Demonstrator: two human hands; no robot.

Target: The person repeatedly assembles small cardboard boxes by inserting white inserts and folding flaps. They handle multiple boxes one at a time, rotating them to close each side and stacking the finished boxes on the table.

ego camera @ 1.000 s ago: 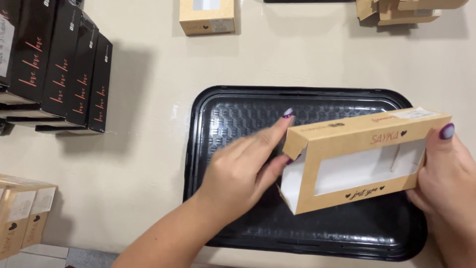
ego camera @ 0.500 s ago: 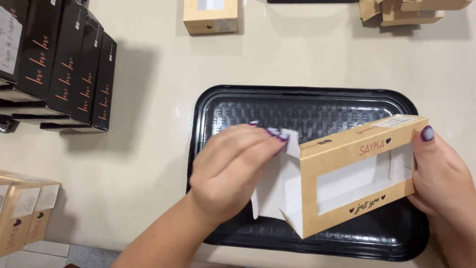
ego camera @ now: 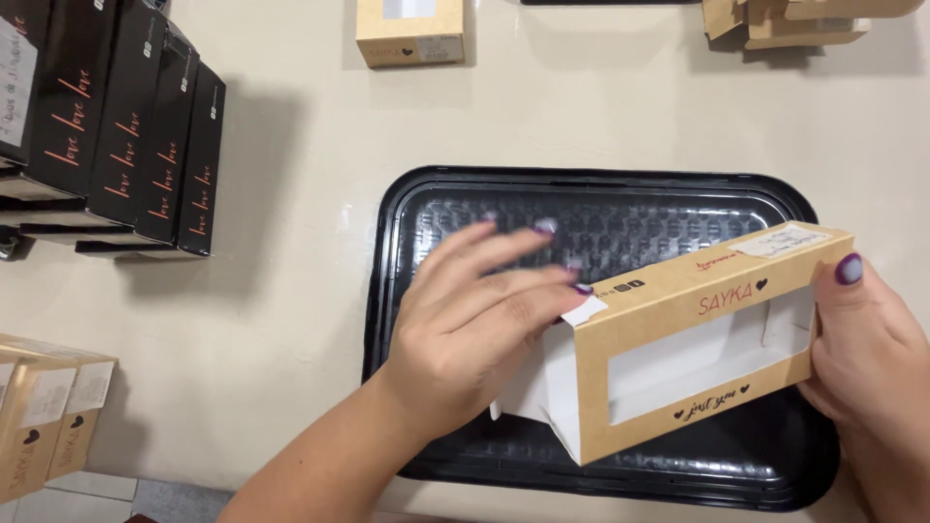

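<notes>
**Folding the box end flaps**

Right hand [ego camera: 867, 353] gripped the far end of the brown window box [ego camera: 697, 339], held above the black tray [ego camera: 601, 208]. Left hand [ego camera: 475, 324], fingers spread, pressed the white flaps [ego camera: 542, 383]. Best done with the box braced firmly, flaps tucked squarely.

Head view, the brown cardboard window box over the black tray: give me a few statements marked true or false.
1. The right hand holds one end of the brown cardboard window box. True.
2. The box rests closed on the beige table. False: it is held above the black plastic tray, its left end open with white flaps showing.
3. The left hand is at the box's open end. True.
4. The black upright boxes stand on the tray. False: they stand on the table, far left.
</notes>
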